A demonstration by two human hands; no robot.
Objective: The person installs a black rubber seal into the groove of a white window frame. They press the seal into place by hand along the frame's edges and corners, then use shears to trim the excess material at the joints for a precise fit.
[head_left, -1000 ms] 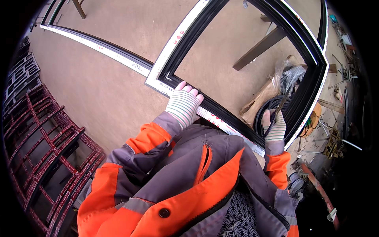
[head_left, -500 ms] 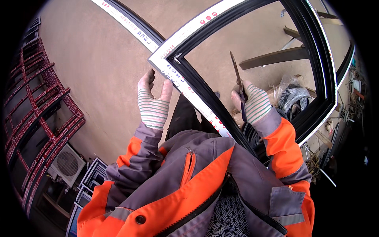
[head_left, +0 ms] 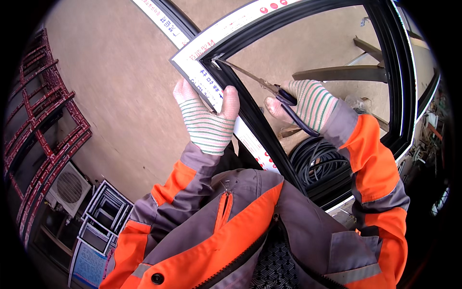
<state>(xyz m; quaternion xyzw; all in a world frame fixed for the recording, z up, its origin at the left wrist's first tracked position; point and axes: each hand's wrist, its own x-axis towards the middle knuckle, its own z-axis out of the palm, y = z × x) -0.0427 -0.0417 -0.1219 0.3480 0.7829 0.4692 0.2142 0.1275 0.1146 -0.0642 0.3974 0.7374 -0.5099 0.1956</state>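
Note:
A black window frame (head_left: pixel 260 125), its outer faces covered in printed white film, stands tilted before me. My left hand (head_left: pixel 207 123), in a striped knit glove, grips its near left side just below the corner, thumb on the film and fingers around the outer edge. In my gloved right hand (head_left: pixel 315 103) is a pair of scissors (head_left: pixel 252 76) with dark handles, held inside the frame opening. The blades look closed or nearly so, and their tips reach the inside corner, beside a small silvery piece (head_left: pixel 215 61). Whether the tips touch that piece I cannot tell.
Behind the corner, another film-covered bar (head_left: pixel 166 21) runs off to the upper left. Through the opening show a coil of black rubber strip (head_left: pixel 317 161) and a dark support leg (head_left: pixel 341 73). Red-wrapped frames (head_left: pixel 41 115) and an air-conditioner unit (head_left: pixel 70 188) stand at the left.
My left hand has moved right and closed around the frame's side. My right hand has swung the scissors from upright toward the left, bringing their tips into the inside corner.

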